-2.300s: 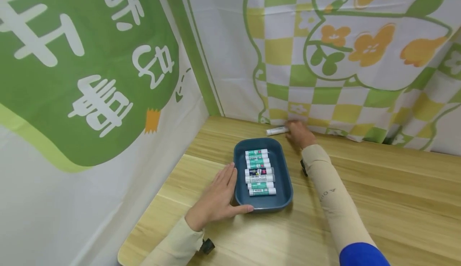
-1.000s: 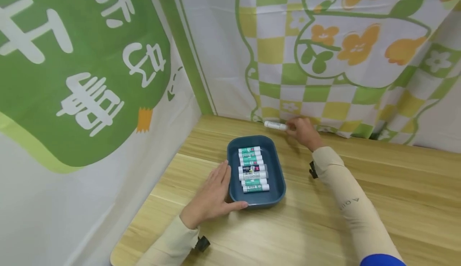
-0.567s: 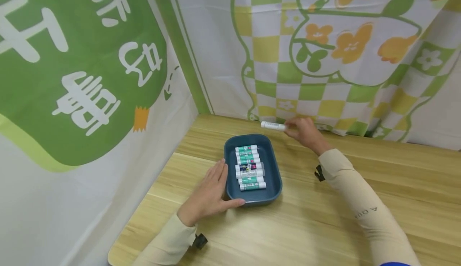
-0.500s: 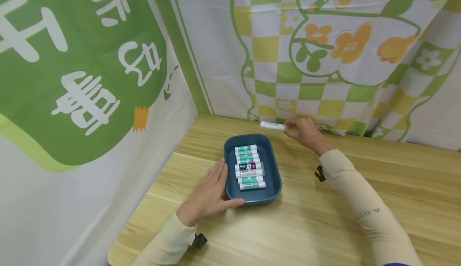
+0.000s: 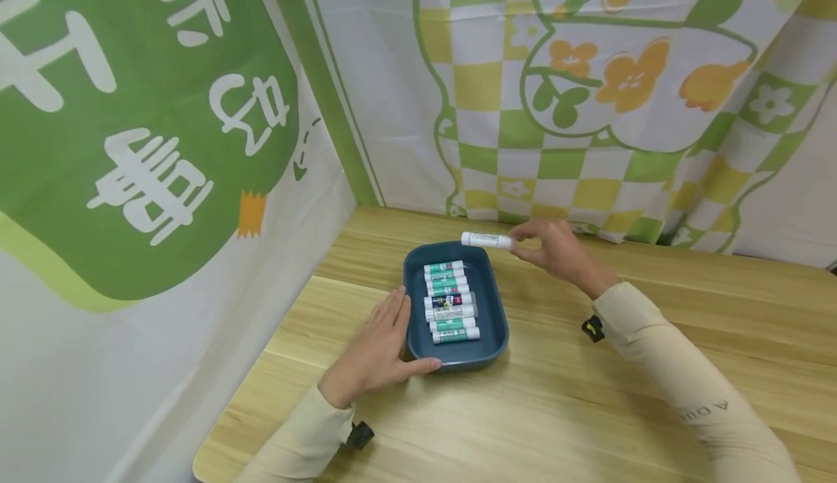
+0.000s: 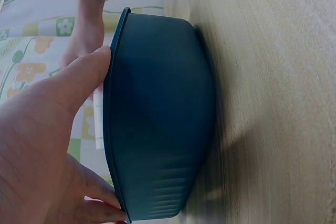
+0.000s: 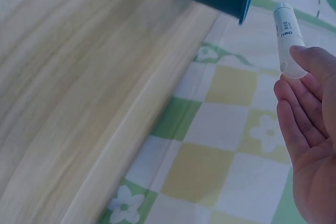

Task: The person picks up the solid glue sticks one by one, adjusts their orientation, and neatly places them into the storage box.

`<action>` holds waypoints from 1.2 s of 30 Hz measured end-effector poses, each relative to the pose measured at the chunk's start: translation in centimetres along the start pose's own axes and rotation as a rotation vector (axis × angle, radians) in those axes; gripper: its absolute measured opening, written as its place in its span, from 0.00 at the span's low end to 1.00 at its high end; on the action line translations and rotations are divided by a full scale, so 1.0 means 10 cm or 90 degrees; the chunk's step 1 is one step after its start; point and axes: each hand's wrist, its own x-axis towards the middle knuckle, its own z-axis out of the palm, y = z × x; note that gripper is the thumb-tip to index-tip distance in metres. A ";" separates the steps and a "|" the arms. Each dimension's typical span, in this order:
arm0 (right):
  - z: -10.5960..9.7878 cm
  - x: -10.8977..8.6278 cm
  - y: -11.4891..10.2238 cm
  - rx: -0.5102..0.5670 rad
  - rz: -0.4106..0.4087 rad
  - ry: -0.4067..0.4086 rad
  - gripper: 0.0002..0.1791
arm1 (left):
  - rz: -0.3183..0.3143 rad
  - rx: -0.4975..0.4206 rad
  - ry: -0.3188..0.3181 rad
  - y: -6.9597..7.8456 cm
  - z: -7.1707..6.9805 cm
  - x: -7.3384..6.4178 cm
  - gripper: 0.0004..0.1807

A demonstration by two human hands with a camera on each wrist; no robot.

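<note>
A white glue stick [image 5: 486, 240] hangs over the far right corner of a dark blue tray [image 5: 498, 309]. My right hand [image 5: 556, 250] pinches its right end between thumb and fingers; the right wrist view shows the lettered glue stick [image 7: 288, 35] too. Several glue sticks [image 5: 451, 285] lie side by side in the tray, most with green labels, one with a dark label [image 5: 447, 301]. My left hand [image 5: 373, 348] rests against the tray's left side with straight fingers, its thumb on the near rim. In the left wrist view that hand [image 6: 47, 124] touches the rim at two places.
The tray stands on a wooden table [image 5: 523, 410] near its left edge. Along the back hangs a checked, flowered cloth [image 5: 562, 149]. A green and white printed cloth [image 5: 163, 250] hangs on the left side.
My right hand has lifted the white glue stick off the table at the back and brought it left and nearer, over the tray's far rim. The left hand stays at the tray.
</note>
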 end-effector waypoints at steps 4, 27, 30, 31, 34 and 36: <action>-0.01 -0.05 -0.14 0.011 0.003 -0.025 0.10 | -0.005 -0.004 -0.003 0.00 0.00 0.00 0.70; 0.21 -0.35 -0.63 0.048 -0.107 -0.139 0.11 | 0.004 0.013 0.006 0.00 0.01 0.01 0.70; 0.24 -0.38 -0.67 0.035 -0.131 -0.148 0.11 | 0.005 0.013 0.007 0.01 0.00 0.01 0.69; 0.25 -0.39 -0.68 0.034 -0.136 -0.153 0.10 | 0.006 0.013 0.006 0.02 0.00 0.01 0.69; 0.28 -0.40 -0.72 0.038 -0.143 -0.172 0.11 | 0.008 0.016 0.006 0.02 -0.01 0.00 0.69; 0.29 -0.41 -0.74 0.040 -0.146 -0.185 0.11 | 0.009 0.018 0.006 0.02 0.00 0.00 0.69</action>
